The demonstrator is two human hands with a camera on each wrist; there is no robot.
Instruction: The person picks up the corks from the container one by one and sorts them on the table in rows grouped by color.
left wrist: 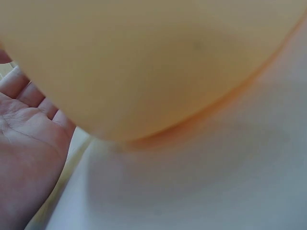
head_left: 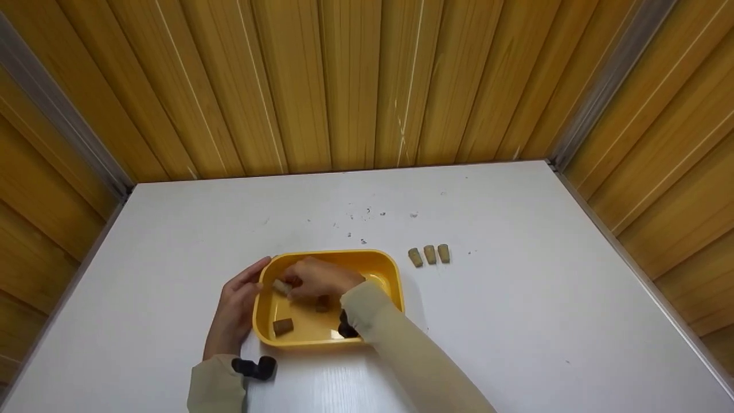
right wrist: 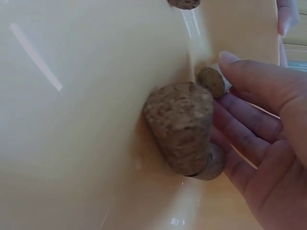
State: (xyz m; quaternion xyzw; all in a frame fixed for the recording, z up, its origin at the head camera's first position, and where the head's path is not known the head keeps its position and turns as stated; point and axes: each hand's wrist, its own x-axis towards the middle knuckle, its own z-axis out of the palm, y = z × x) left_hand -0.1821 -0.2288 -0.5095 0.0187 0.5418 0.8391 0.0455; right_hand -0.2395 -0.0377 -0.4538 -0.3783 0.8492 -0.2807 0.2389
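My right hand (head_left: 321, 278) reaches into a yellow plastic tray (head_left: 327, 343) and pinches a pale-sided cork stopper (right wrist: 212, 82) between thumb and fingers, near the tray's left wall. Close to those fingers, a larger-looking brown cork (right wrist: 178, 127) lies in the tray, overlapping another cork (right wrist: 214, 163) in the right wrist view. One more brown cork (head_left: 282, 327) lies in the near left corner. My left hand (head_left: 234, 307) rests against the outside of the tray's left wall, its fingers (left wrist: 31, 94) fairly straight along it and partly hidden by the tray.
Three tapered corks (head_left: 430, 255) stand in a short row on the white table (head_left: 516, 310), just right of the tray. Dark crumbs (head_left: 367, 215) are scattered behind the tray. Wood-patterned panels (head_left: 344, 86) enclose the table at the back and sides.
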